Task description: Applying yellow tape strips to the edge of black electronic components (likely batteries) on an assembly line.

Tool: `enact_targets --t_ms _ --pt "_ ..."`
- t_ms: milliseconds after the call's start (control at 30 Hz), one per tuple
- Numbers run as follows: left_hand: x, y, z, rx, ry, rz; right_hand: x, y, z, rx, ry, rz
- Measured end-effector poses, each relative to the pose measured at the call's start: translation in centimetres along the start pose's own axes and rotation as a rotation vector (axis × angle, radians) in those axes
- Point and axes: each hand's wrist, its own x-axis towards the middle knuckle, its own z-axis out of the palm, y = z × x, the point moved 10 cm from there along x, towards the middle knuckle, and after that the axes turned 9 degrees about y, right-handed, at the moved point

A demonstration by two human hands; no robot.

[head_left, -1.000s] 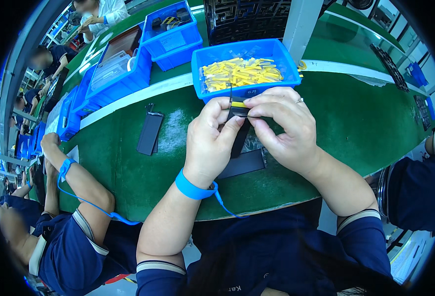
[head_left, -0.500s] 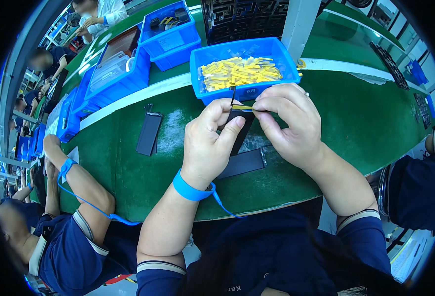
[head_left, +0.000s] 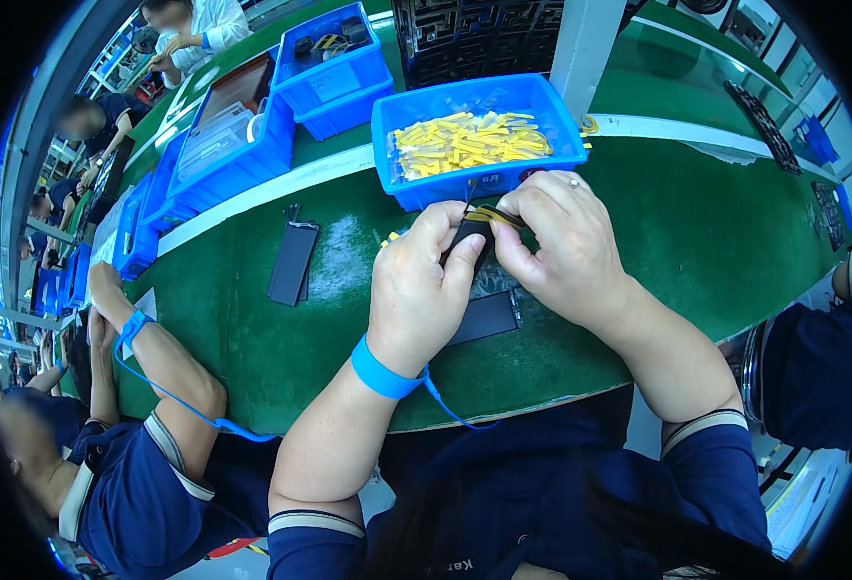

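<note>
My left hand (head_left: 416, 285) is closed round a black flat battery pack (head_left: 471, 232), its thumb pressed on the near face. Across the top edge of the pack lies a yellow-and-black strip (head_left: 497, 215). My right hand (head_left: 571, 246) pinches that strip at its right end; the fingertips partly hide it. On the green table below my hands lies another flat battery pack (head_left: 486, 321). Further left sit dark packs (head_left: 293, 263), one overlapping another. Beside my left knuckles a small yellow piece (head_left: 390, 238) shows; I cannot tell what it rests on.
Just beyond my hands stands a blue bin (head_left: 416, 193) full of yellow strips (head_left: 470, 140). More blue bins (head_left: 334, 82) line the back left. A grey post (head_left: 584, 58) rises behind. At my left, a co-worker's arm (head_left: 179, 362) with a blue wrist strap reaches over the table.
The held pack has tipped and now looks shorter. My right fingers have moved slightly down with the strip, which slants now. My left hand has shifted slightly right; the yellow piece beside it has appeared.
</note>
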Motion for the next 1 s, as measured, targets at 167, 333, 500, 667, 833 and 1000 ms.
enact_targets --t_ms 167,333,500,667,833,1000 --pt "2.9 -3.6 -4.4 0.355 0.072 -0.078 -0.6 2.0 1.0 0.23 -0.114 0.23" --pt "4.4 -10.1 -11.8 0.788 0.076 -0.254 -0.8 2.7 2.2 0.321 -0.193 0.333" --pt "4.3 -6.9 -9.6 0.412 0.194 -0.175 -1.3 3.7 2.9 0.342 -0.231 0.418" --pt "1.9 0.4 -1.2 -0.148 -0.157 0.096 -2.2 4.0 4.0 0.518 -0.285 0.512" --pt "1.5 -0.3 -0.4 -0.162 -0.162 0.0 -1.4 3.4 2.9 0.48 -0.115 0.413" --pt "1.0 -3.2 1.2 -0.59 -0.287 -0.382 -1.2 2.8 1.7 0.452 -0.045 0.341"
